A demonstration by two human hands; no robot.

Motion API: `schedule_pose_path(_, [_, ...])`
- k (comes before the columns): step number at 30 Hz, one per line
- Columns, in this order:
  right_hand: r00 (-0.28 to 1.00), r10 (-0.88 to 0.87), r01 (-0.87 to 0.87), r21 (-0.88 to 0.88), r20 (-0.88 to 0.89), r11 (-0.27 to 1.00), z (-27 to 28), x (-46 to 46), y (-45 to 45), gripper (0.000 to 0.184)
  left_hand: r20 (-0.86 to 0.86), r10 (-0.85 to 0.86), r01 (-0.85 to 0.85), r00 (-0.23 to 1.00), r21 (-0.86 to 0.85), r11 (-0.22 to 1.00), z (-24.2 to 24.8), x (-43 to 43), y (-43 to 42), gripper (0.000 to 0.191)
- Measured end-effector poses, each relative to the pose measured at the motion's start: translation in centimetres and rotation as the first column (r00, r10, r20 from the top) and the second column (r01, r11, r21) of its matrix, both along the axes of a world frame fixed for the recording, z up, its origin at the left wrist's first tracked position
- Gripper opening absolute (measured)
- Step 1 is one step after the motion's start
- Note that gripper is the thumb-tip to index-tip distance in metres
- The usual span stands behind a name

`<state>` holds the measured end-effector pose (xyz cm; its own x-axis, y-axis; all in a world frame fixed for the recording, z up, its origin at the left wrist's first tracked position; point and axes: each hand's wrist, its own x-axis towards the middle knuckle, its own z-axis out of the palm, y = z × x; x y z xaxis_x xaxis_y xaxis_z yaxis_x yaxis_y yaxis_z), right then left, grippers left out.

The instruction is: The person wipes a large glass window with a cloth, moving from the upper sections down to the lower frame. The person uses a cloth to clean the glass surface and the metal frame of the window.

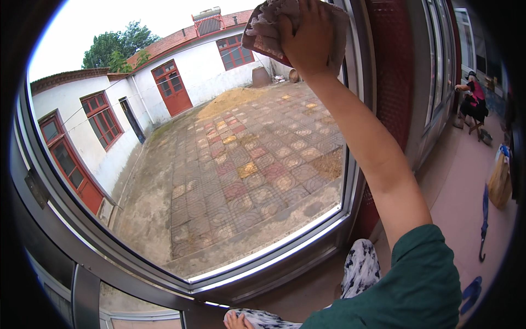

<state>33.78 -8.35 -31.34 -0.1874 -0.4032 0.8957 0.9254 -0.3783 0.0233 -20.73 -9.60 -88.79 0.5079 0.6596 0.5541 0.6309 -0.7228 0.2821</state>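
At the top of the view my right hand presses a crumpled, greyish-pink cloth against the upper right part of a large window pane, close to its metal frame. The arm reaches up from a green sleeve, fingers spread over the cloth. Low in the picture my left hand rests on my knee, which is covered by white trousers with a dark pattern; its fingers are apart and only partly in view. Behind the glass lies a paved courtyard with white walls and red doors.
The window's lower metal rail runs below the pane. On the right, a person sits on a low stool farther down the corridor. A blue umbrella, a bag and blue slippers lie on the pinkish floor.
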Motion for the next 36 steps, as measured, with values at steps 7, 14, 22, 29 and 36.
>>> schedule_pose_path(7, [0.997,0.039,-0.021,-0.279,0.061,0.960,-5.1,-10.7,4.6,0.062,0.055,0.028,-0.027,0.998,-0.016,1.000,0.6,0.5,-0.6,0.022])
schedule_pose_path(14, [0.939,0.310,-0.140,-0.659,0.147,0.739,-17.7,-21.1,8.7,0.058,0.056,0.054,-0.051,0.997,-0.052,0.997,0.1,-0.8,-1.3,0.024])
schedule_pose_path(22, [0.828,0.382,0.114,-0.791,0.410,0.601,-24.5,-22.9,8.2,0.048,-0.029,0.107,-0.109,0.994,-0.060,0.992,-1.3,-2.2,-1.3,0.025])
schedule_pose_path(29, [0.781,0.395,0.151,-0.759,0.484,0.633,-14.4,-12.6,5.2,0.047,-0.005,-0.071,0.061,0.997,-0.470,0.880,0.7,2.0,-4.5,0.023])
schedule_pose_path(36, [0.926,-0.082,0.228,-0.374,0.368,0.899,0.5,-1.0,-2.4,0.047,0.636,-0.569,0.504,0.522,-0.768,-0.395,12.8,21.3,-9.1,0.020])
